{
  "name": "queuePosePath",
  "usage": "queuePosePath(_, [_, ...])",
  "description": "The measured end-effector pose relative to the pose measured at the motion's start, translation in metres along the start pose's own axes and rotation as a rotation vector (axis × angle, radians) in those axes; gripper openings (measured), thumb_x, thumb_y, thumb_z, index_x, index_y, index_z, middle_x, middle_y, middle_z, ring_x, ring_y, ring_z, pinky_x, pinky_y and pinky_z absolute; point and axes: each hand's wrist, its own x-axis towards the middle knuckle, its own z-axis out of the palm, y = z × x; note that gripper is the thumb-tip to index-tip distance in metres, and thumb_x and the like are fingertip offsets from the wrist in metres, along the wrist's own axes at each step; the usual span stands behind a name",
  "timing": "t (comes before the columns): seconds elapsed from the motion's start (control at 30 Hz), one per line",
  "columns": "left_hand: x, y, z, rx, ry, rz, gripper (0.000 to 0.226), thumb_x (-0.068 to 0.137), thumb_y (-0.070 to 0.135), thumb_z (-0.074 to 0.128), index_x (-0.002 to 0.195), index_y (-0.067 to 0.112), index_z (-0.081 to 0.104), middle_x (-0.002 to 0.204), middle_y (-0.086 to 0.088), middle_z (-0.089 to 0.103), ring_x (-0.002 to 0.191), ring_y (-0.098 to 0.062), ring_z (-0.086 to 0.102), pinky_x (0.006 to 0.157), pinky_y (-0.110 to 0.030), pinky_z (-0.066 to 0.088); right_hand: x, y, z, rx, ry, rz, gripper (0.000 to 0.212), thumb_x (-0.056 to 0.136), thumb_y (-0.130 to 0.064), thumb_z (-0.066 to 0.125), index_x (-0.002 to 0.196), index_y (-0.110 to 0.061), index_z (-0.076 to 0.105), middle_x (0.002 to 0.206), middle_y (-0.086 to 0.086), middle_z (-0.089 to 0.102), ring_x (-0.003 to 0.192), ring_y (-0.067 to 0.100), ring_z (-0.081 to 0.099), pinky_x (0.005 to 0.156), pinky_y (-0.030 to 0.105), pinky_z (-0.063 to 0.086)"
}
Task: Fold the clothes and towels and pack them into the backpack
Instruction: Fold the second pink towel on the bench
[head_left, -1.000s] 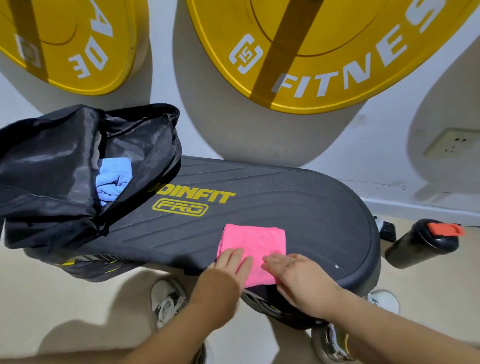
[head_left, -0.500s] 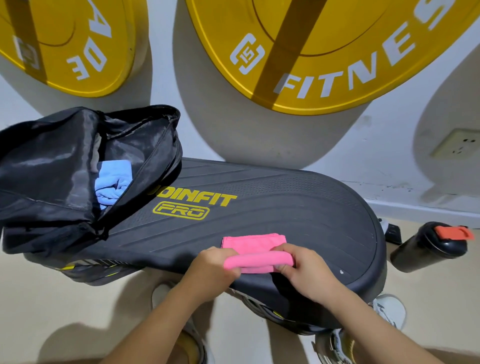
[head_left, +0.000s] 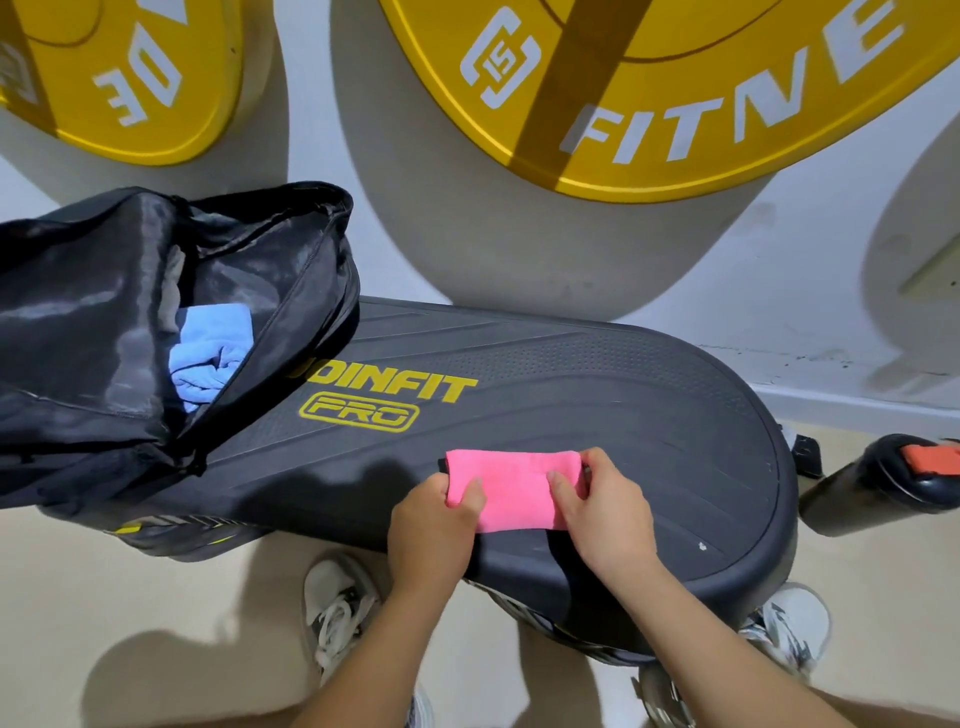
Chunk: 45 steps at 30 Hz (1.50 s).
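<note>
On the black bench (head_left: 571, 395) our left hand (head_left: 431, 525) and right hand (head_left: 605, 514) both grip the folded pink towel (head_left: 511, 491), not yet packed, while a blue cloth (head_left: 210, 353) already lies in the open backpack (head_left: 93, 312).

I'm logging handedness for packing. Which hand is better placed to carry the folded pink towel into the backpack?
Left, probably. The left hand grips the pink towel at the end nearer the open backpack; the right hand holds the far end and would reach across.
</note>
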Motion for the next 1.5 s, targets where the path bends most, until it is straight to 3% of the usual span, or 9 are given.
queuePosePath(0.17, [0.0, 0.011, -0.002, 0.073, 0.103, 0.044, 0.039, 0.075, 0.028, 0.068, 0.109, 0.027, 0.048, 0.1, -0.006, 0.062, 0.094, -0.033, 0.056, 0.076, -0.04, 0.047, 0.004, -0.006, -0.003, 0.02, -0.014, 0.016, 0.026, 0.089, -0.04, 0.056, 0.101, -0.025, 0.038, 0.09, 0.006, 0.064, 0.089, 0.036, 0.059, 0.067, 0.035, 0.039])
queuePosePath(0.27, [0.0, 0.015, 0.001, 0.374, 0.292, 0.616, 0.05, 0.067, 0.019, 0.067, 0.116, 0.028, 0.058, 0.107, -0.002, 0.058, 0.096, -0.027, 0.054, 0.077, -0.04, 0.044, 0.005, -0.009, -0.004, 0.029, -0.014, 0.004, 0.028, 0.088, -0.037, 0.057, 0.099, -0.027, 0.033, 0.085, 0.005, 0.063, 0.084, 0.035, 0.059, 0.066, 0.036, 0.04])
queuePosePath(0.37, [-0.004, 0.002, 0.016, 0.5, 0.066, 0.983, 0.047, 0.072, 0.029, 0.052, 0.116, 0.02, 0.064, 0.117, -0.006, 0.062, 0.104, -0.026, 0.059, 0.089, -0.037, 0.049, 0.007, -0.009, -0.005, 0.03, -0.017, 0.005, 0.03, 0.087, -0.036, 0.057, 0.101, -0.029, 0.032, 0.084, 0.004, 0.063, 0.078, 0.033, 0.055, 0.065, 0.036, 0.042])
queuePosePath(0.67, [-0.003, 0.007, 0.03, 0.5, 0.096, 0.951, 0.037, 0.076, 0.015, 0.04, 0.099, 0.013, 0.068, 0.093, -0.005, 0.068, 0.081, -0.023, 0.066, 0.072, -0.031, 0.056, -0.008, 0.013, -0.001, -0.313, 0.123, -0.685, 0.036, 0.087, -0.031, 0.057, 0.122, -0.026, 0.053, 0.138, -0.006, 0.047, 0.133, 0.015, 0.04, 0.085, 0.033, 0.045])
queuePosePath(0.9, [0.009, 0.041, 0.007, 0.619, -0.126, 0.649, 0.043, 0.077, 0.023, 0.066, 0.119, 0.025, 0.055, 0.112, 0.003, 0.063, 0.103, -0.022, 0.061, 0.079, -0.03, 0.05, 0.019, 0.019, -0.016, -0.096, -0.143, -0.465, 0.042, 0.079, -0.033, 0.063, 0.121, -0.031, 0.058, 0.122, -0.013, 0.064, 0.115, 0.012, 0.058, 0.088, 0.034, 0.05])
queuePosePath(1.03, [0.018, 0.059, -0.031, -0.018, -0.36, 0.358, 0.038, 0.071, 0.03, 0.058, 0.11, 0.027, 0.058, 0.104, 0.007, 0.068, 0.101, -0.02, 0.062, 0.081, -0.028, 0.047, 0.029, -0.018, -0.051, 0.61, -0.294, -0.053, 0.031, 0.084, -0.025, 0.071, 0.111, -0.013, 0.063, 0.1, -0.001, 0.069, 0.092, 0.016, 0.063, 0.072, 0.022, 0.048])
queuePosePath(1.2, [-0.032, 0.087, -0.068, -1.004, -0.418, 0.079, 0.025, 0.084, 0.006, 0.063, 0.108, 0.009, 0.06, 0.099, -0.014, 0.071, 0.085, -0.021, 0.068, 0.076, -0.033, 0.054, -0.02, -0.071, -0.102, 0.62, -0.451, -0.091, 0.048, 0.087, -0.062, 0.052, 0.121, -0.028, 0.054, 0.118, -0.01, 0.065, 0.104, 0.006, 0.063, 0.089, 0.028, 0.047])
queuePosePath(1.33, [-0.073, 0.103, -0.08, -1.222, -0.369, 0.004, 0.021, 0.092, 0.003, 0.053, 0.112, 0.006, 0.06, 0.1, -0.018, 0.071, 0.086, -0.024, 0.069, 0.074, -0.032, 0.056, -0.069, -0.099, -0.108, 0.337, -0.069, -0.364, 0.017, 0.099, -0.033, 0.041, 0.112, -0.029, 0.052, 0.104, -0.005, 0.059, 0.097, 0.01, 0.055, 0.08, 0.029, 0.041])
queuePosePath(1.5, [-0.078, 0.104, -0.109, -1.121, -0.191, 0.27, 0.059, 0.069, 0.025, 0.077, 0.123, 0.027, 0.052, 0.111, -0.009, 0.069, 0.094, -0.019, 0.067, 0.08, -0.031, 0.054, -0.094, -0.101, -0.127, 0.294, -0.015, -0.551, 0.039, 0.101, -0.024, 0.038, 0.137, -0.039, 0.039, 0.107, -0.008, 0.052, 0.098, 0.0, 0.047, 0.077, 0.009, 0.036])
